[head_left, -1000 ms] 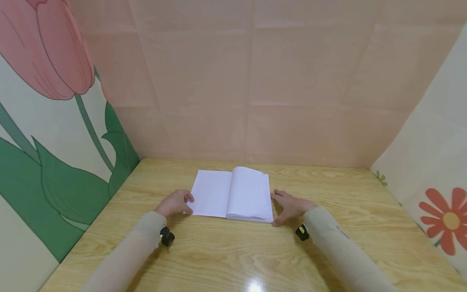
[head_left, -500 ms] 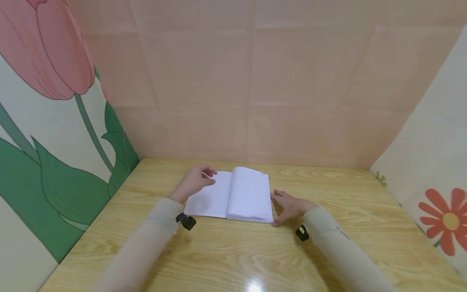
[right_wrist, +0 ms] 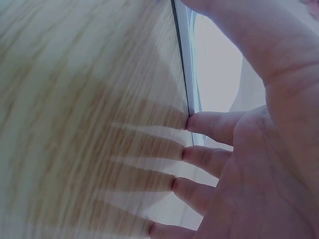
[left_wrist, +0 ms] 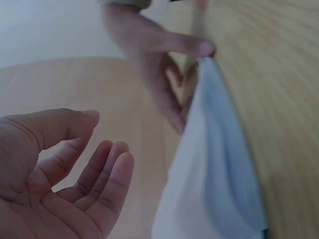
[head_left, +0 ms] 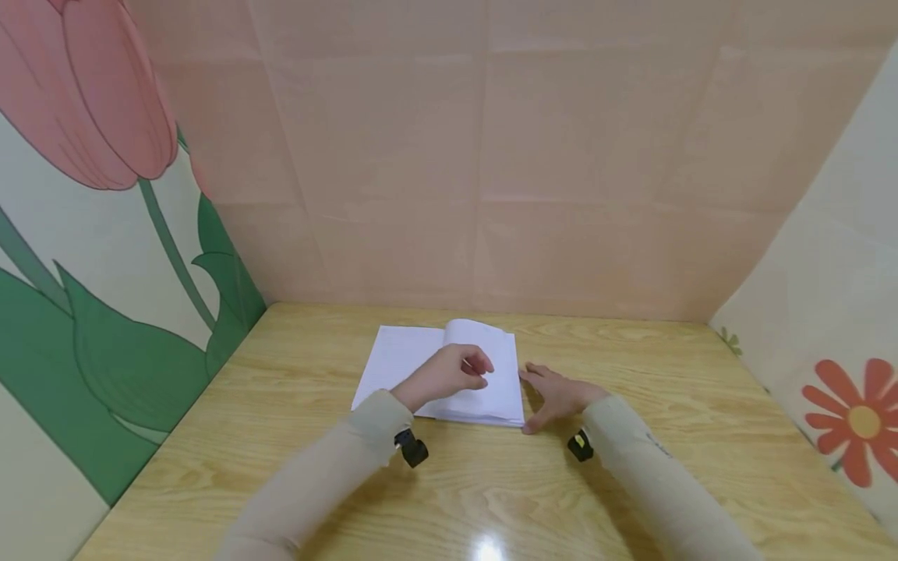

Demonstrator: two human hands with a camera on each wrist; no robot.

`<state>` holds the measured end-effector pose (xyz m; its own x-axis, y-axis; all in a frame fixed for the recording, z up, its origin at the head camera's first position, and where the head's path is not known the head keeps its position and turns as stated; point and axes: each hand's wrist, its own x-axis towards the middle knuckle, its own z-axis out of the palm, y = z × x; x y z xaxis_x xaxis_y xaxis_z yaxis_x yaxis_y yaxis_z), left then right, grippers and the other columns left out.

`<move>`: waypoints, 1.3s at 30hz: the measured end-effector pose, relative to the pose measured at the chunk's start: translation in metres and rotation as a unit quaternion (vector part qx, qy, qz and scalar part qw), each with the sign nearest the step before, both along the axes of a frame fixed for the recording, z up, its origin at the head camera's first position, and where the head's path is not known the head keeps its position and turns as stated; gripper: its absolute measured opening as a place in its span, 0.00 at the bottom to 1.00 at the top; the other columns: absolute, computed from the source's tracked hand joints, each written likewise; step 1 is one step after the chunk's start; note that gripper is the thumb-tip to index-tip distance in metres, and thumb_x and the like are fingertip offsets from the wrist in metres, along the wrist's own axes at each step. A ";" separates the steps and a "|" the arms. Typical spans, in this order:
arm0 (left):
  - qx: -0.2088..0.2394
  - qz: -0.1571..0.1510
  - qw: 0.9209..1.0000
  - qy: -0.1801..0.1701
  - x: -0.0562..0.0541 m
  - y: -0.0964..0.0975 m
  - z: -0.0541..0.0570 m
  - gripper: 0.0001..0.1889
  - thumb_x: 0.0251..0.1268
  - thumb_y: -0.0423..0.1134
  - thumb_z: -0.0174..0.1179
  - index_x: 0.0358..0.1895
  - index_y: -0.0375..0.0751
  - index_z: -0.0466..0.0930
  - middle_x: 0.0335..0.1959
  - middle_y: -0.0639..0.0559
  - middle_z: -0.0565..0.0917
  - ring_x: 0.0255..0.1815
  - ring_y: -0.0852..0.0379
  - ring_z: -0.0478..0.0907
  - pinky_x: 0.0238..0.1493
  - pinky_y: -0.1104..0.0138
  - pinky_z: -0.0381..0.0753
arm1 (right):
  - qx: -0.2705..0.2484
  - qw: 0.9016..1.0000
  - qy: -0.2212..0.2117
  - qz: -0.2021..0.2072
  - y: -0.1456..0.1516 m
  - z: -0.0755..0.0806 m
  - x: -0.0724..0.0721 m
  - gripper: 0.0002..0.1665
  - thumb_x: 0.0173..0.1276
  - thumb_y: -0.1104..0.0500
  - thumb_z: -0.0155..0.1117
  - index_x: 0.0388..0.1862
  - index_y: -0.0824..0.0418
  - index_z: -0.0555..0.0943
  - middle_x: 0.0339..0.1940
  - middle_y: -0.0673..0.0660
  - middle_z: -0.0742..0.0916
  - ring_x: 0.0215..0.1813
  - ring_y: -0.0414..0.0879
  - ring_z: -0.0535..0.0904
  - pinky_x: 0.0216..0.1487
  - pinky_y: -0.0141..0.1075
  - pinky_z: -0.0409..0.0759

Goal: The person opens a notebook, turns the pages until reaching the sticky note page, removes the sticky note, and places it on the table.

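An open notebook (head_left: 396, 360) with white lined pages lies on the wooden table, its right-hand pages bulging up near the spine. Above those right-hand pages is my left hand (head_left: 449, 372), loosely curled with nothing held; the left wrist view shows its thumb (left_wrist: 65, 124) close to the index finger and the other fingers bent. My right hand (head_left: 557, 396) rests at the notebook's right edge, fingers spread. In the right wrist view its fingertips (right_wrist: 192, 122) touch the table along that edge, and the thumb lies by the near corner.
The wooden table (head_left: 449, 483) extends around the notebook on all sides. Behind it stands a pinkish-beige cloth backdrop (head_left: 477, 179). A tulip-printed panel (head_left: 105, 312) borders the left, and a flower-printed one (head_left: 828, 312) the right. Each wrist wears a small black camera (head_left: 411, 448).
My left hand has left the notebook's left edge, risen over the left page and crossed to above the right-hand pages. The right hand has stayed in place.
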<state>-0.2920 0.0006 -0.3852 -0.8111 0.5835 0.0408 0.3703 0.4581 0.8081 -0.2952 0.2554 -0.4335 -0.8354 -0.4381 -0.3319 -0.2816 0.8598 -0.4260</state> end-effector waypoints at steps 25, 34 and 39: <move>-0.137 -0.014 0.990 -0.009 -0.007 0.020 -0.050 0.06 0.51 0.31 0.71 0.32 0.42 0.83 0.24 0.58 0.78 0.27 0.65 0.72 0.33 0.74 0.71 | -0.023 0.999 0.016 0.015 0.000 0.002 0.002 0.66 0.49 0.45 0.77 0.75 0.71 0.51 0.77 0.73 0.51 0.76 0.70 0.44 0.72 0.64 0.47; -0.159 -0.006 0.987 0.016 -0.008 0.024 -0.049 0.08 0.49 0.34 0.74 0.30 0.43 0.83 0.23 0.59 0.76 0.27 0.65 0.70 0.33 0.74 0.70 | -0.024 1.000 0.008 0.012 -0.001 0.003 0.002 0.66 0.49 0.44 0.77 0.76 0.70 0.51 0.77 0.72 0.51 0.76 0.70 0.44 0.71 0.65 0.48; -0.166 -0.012 0.986 0.023 -0.009 0.023 -0.049 0.05 0.54 0.32 0.70 0.32 0.43 0.84 0.23 0.60 0.76 0.27 0.66 0.70 0.33 0.74 0.69 | -0.026 1.000 0.007 0.012 -0.001 0.003 0.002 0.66 0.49 0.45 0.78 0.76 0.70 0.51 0.77 0.73 0.51 0.76 0.70 0.44 0.71 0.65 0.49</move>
